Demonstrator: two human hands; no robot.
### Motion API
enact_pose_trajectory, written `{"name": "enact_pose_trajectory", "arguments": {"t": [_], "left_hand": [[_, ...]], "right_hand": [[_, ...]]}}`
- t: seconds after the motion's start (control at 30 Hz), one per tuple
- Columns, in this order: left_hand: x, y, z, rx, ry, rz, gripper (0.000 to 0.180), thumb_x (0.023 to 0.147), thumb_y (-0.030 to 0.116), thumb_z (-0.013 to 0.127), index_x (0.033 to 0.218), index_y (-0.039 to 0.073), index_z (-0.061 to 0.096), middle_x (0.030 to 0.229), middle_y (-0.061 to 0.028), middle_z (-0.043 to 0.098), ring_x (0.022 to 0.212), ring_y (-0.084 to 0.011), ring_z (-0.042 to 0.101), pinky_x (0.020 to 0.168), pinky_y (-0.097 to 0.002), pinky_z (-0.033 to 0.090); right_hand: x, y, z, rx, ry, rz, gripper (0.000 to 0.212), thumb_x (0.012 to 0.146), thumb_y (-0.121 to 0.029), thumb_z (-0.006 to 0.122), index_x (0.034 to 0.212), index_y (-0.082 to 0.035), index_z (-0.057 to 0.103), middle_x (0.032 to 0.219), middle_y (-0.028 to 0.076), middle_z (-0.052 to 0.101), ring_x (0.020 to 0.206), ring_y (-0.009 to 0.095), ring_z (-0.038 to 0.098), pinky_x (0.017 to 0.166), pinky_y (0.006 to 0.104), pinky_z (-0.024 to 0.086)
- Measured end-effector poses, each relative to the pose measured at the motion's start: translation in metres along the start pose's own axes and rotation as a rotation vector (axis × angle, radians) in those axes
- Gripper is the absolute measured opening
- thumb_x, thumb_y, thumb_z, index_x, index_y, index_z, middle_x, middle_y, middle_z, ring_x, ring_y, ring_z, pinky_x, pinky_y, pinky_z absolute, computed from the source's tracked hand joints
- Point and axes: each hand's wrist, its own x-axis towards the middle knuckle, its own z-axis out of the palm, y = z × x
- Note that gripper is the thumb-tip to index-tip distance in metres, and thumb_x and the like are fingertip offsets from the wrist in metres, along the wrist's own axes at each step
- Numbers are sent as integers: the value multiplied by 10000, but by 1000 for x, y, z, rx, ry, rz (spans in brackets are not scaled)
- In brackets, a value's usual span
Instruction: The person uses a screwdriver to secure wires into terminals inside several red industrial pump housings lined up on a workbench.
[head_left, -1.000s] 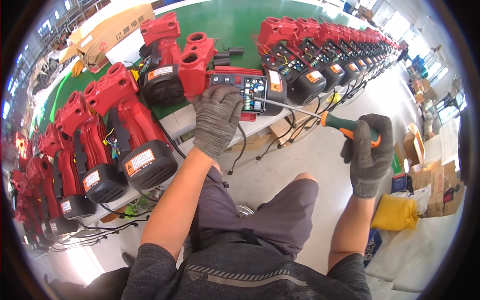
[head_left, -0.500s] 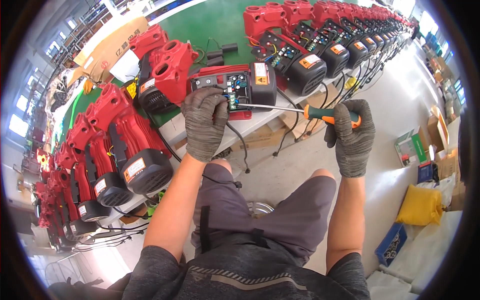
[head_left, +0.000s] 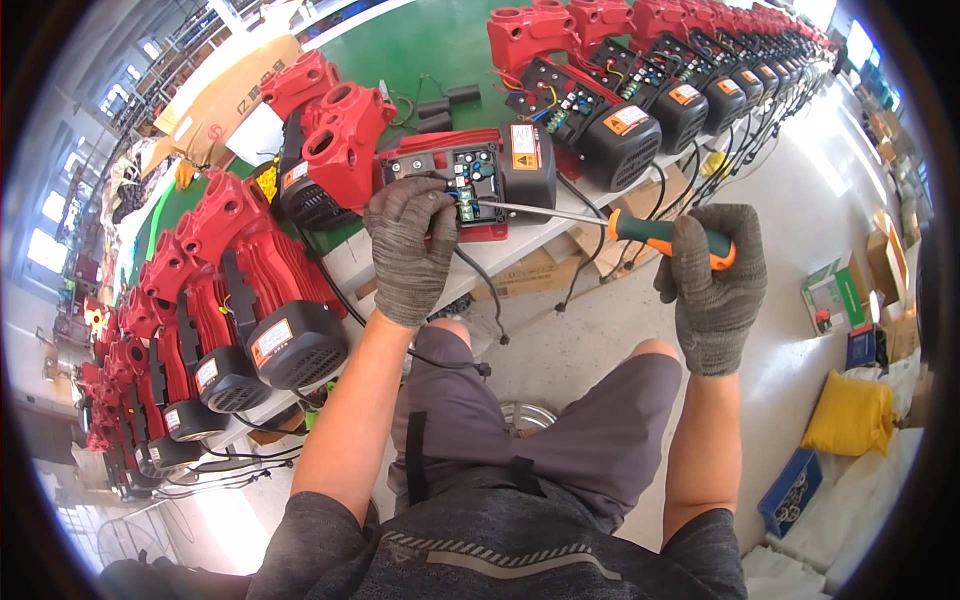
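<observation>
A red pump [head_left: 350, 125] with a black motor end cap [head_left: 528, 160] lies crosswise at the bench edge, its control box uncovered. Inside that box shows a circuit board [head_left: 478, 170] with a green terminal block [head_left: 465, 207]. My gloved right hand [head_left: 716, 285] grips the green-and-orange handle of a screwdriver [head_left: 550, 211], whose long shaft points left with its tip at the terminal block. At the block's left side my gloved left hand [head_left: 412, 250] pinches thin wire by its fingertips; a bit of blue shows there, the rest is hidden by the fingers.
More red pumps stand in a row at the right [head_left: 620, 140] and another at the left [head_left: 270, 290], their black cables [head_left: 575, 280] hanging over the edge. Small black cylinders [head_left: 448, 105] lie on the green mat [head_left: 420, 45]. Cartons [head_left: 840, 290] and a yellow sack [head_left: 848, 412] are on the floor at right.
My right hand and the screwdriver handle have shifted slightly right and down, while the tip stays at the terminal block. The left hand holds its place. The whole view has shifted a little.
</observation>
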Motion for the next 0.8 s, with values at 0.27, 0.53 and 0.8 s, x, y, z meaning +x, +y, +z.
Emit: {"name": "enact_pose_trajectory", "arguments": {"t": [0.27,0.53,0.8], "left_hand": [[2,5,-1,11,-6,-14,160,868,55,746,1010,105,691,1123,-42,691,1108,-277,621,1052,-429,406],[1,4,-6,3,-5,-28,183,845,47,759,1008,107,704,1107,-43,696,1108,-290,611,1030,-437,418],[3,6,-1,-38,0,-59,193,813,28,750,985,103,704,1084,-59,708,1073,-304,627,1014,-454,430]], "right_hand": [[-29,-10,-3,-177,-57,-314,219,956,-66,752,1079,-23,575,914,87,667,694,113,636,593,256,519],[-19,-16,-4,-226,-243,-655,372,876,-30,801,1140,-23,538,982,147,662,767,217,677,651,315,551],[21,-3,-18,48,-226,-23,206,1000,-126,710,1086,-23,554,869,69,642,630,111,617,545,243,483]]}}
